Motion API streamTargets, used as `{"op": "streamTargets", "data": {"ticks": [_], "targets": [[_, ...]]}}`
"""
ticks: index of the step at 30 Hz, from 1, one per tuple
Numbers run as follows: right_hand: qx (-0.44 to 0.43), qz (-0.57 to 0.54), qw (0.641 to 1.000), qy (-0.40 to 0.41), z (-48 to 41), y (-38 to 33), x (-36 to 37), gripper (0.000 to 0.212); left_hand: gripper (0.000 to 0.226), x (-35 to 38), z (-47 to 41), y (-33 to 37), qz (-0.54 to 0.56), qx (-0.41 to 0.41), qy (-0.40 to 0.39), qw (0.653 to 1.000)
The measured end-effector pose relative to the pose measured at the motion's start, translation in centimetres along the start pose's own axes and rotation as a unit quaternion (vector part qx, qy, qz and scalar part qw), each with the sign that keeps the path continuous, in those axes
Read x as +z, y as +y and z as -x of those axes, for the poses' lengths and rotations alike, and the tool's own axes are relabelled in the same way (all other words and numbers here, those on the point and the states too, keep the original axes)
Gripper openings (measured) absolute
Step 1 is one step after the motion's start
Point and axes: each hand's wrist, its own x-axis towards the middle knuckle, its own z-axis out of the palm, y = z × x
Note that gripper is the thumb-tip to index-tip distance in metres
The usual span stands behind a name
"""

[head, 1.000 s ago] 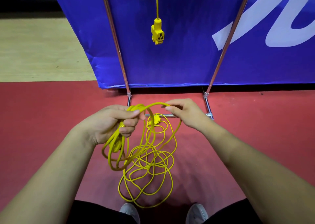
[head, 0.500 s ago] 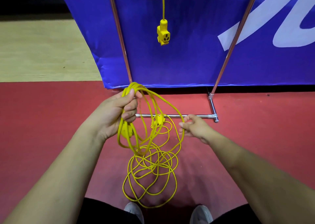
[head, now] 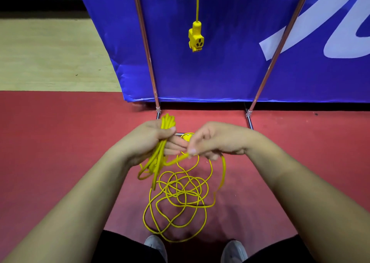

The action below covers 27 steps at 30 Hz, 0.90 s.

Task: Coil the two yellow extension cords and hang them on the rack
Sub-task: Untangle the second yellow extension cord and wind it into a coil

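Open gap between rack poles (head: 148, 58), hung cord's socket (head: 196, 37) dangling mid-gap, loose cord tangle (head: 180, 198) on red floor (head: 60, 142) below

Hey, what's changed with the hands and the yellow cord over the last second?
The right hand slid out to the right along the cord, then came back to the left hand, pinching a fresh length beside the coiled loops that the left hand grips. Unchanged: the loose tangle on the floor and the other cord's socket hanging at the rack.
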Motion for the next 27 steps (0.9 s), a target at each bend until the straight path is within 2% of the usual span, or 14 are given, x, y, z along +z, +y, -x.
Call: {"op": "streamTargets", "data": {"ticks": [2, 4, 8, 11, 14, 18, 22, 24, 27], "targets": [[-0.073, -0.09, 0.989, 0.09, 0.1, -0.7, -0.8, 0.007, 0.011, 0.3, 0.3, 0.3, -0.002, -0.001, -0.034, 0.999], [-0.093, -0.126, 0.979, 0.133, 0.3, 0.3, -1.8, 0.008, 0.007, 0.1, 0.6, 1.0, 0.041, 0.025, -0.054, 0.997], [-0.025, -0.092, 0.974, 0.204, 1.1, 4.9, -3.1, 0.008, 0.006, -0.9, 0.8, 2.0, 0.135, 0.033, -0.044, 0.989], [0.009, -0.112, 0.965, 0.237, 1.3, 6.9, -3.4, 0.005, 0.002, -0.9, 0.9, 1.8, 0.096, 0.015, -0.051, 0.994], [-0.026, -0.104, 0.952, 0.286, 1.0, 5.9, -3.2, 0.006, 0.011, -0.1, 0.6, 1.3, 0.048, -0.024, -0.047, 0.997], [-0.093, 0.016, 0.956, 0.277, 0.9, 1.8, -1.7, 0.003, 0.015, 1.0, 0.3, 0.7, 0.056, -0.052, -0.054, 0.996], [-0.145, 0.072, 0.955, 0.248, -0.6, 0.0, 1.0, 0.011, 0.011, 0.6, 0.3, 0.7, 0.048, -0.014, -0.054, 0.997], [-0.113, 0.08, 0.961, 0.241, -0.6, 1.0, 0.3, 0.018, 0.006, -0.1, 0.3, 0.9, 0.085, 0.007, -0.064, 0.994], [-0.011, 0.111, 0.979, 0.172, 0.5, 4.7, -1.8, 0.02, 0.016, -1.4, 0.6, 1.5, 0.149, 0.02, -0.061, 0.987]]}}
